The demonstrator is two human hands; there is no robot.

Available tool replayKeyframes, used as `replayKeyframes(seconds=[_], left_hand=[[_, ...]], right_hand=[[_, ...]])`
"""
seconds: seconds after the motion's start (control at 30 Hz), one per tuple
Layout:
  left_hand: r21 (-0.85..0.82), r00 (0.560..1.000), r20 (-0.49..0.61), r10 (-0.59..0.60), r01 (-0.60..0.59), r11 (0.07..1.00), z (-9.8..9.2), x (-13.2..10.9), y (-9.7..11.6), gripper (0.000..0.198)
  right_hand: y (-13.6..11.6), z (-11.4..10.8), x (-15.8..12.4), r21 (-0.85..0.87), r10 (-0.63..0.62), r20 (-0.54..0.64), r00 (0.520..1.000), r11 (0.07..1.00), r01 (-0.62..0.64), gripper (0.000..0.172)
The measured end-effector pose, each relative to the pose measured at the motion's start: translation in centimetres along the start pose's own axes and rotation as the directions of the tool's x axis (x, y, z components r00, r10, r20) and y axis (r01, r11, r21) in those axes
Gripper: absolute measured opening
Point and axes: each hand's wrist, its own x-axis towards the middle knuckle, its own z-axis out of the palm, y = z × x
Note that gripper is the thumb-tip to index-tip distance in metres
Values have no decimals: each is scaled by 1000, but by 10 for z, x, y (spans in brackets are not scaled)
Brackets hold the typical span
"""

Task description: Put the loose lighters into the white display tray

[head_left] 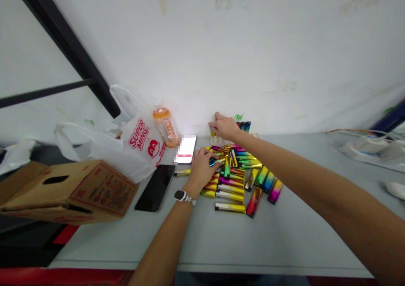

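My left hand (pixel 202 168), with a watch (pixel 181 195) on its wrist, is closed on a blue lighter (pixel 215 162) at the left side of a pile of shiny lighters (pixel 230 189). These are yellow, green, pink, red and blue with dark ends, many lying flat and some overlapping. Behind the pile, against the wall, a pale gridded tray (pixel 218 141) holds several lighters (pixel 245 126) upright. At its left end my right hand (pixel 224 126) has its fingers bent down around the top of a yellow lighter (pixel 212 131); the fingertips are partly hidden.
Left of the pile lie a black phone (pixel 155 189) and a phone with a lit screen (pixel 186 149). An orange drink bottle (pixel 165 125), a white plastic bag (pixel 126 151) and a cardboard box (pixel 72 191) stand farther left. A power strip (pixel 373 151) lies at the right.
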Motion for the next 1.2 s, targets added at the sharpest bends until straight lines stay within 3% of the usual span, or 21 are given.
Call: replayKeyframes(seconds=[0.5,0.73,0.97,1.2], left_hand=[[66,996,-32,77,-75,995,0,-2,5,27],[-127,990,-110,87,-101,987,-3,-1,12,26],[-367,998,-62,25,-46,929,-5,-6,20,27],[-567,987,-97,-128,51,822,-4,-6,24,27]], right_hand=[[3,11,-25,-84,-49,-11,999,995,48,51],[8,17,-30,-81,-32,-46,998,996,29,52],[1,18,-31,-107,-1,-70,998,994,-6,54],[-5,9,-35,-106,5,-39,999,994,-9,57]])
